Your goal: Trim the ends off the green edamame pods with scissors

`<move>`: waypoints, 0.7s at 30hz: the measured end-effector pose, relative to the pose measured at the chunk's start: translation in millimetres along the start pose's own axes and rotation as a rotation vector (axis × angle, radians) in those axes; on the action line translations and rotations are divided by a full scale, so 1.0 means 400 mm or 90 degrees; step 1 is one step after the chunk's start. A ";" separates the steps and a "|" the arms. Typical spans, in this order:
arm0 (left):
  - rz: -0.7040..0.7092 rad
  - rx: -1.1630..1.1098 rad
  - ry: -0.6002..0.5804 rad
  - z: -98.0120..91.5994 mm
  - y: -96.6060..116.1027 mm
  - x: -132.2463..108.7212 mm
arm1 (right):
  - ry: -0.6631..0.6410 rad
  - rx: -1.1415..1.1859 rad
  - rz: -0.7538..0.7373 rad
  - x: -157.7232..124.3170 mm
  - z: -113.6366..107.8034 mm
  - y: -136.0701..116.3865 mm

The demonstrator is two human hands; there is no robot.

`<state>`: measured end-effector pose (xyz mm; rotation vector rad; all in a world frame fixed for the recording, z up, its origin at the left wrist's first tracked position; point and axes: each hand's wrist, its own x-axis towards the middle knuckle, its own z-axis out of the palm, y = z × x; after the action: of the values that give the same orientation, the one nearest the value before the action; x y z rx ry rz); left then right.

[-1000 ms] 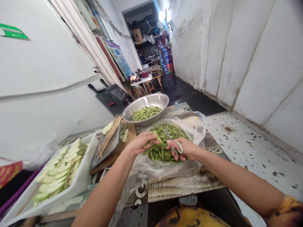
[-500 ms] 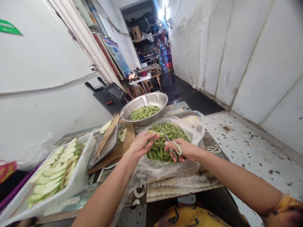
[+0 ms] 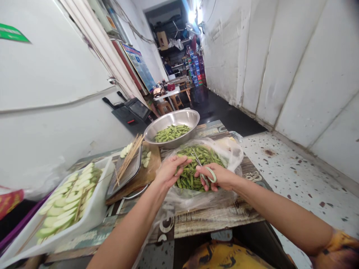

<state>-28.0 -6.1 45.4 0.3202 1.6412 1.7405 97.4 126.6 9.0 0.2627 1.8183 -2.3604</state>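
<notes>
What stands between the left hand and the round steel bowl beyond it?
Nothing tall. Between the left hand, pinching a green pod, and the round steel bowl lie only the heap of green pods and the rim of the crumpled clear plastic bag. The green-handled metal scissors in the right hand point beside that path.

Over a plastic bag (image 3: 182, 198) of green pods (image 3: 193, 175), the left hand (image 3: 168, 172) pinches a pod while the right hand (image 3: 220, 177) grips scissors (image 3: 206, 170), a steel bowl (image 3: 174, 121) of pods just behind.
</notes>
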 end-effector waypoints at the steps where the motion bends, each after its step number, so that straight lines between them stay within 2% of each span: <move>1: -0.001 0.001 0.002 0.001 -0.001 0.000 | 0.002 0.000 -0.002 0.000 0.000 0.000; 8: -0.011 -0.009 0.009 0.001 -0.007 0.000 | 0.007 0.007 0.022 0.004 0.001 0.003; 14: -0.052 0.005 -0.006 -0.016 -0.006 0.012 | 0.042 -0.064 0.060 -0.002 0.008 -0.001; 21: -0.081 0.038 -0.013 -0.032 0.020 0.023 | 0.051 -0.061 0.067 -0.008 0.010 -0.012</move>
<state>-44.9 -9.7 48.2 0.2544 1.6638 1.5919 99.2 124.2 15.2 0.4356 1.8957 -2.2155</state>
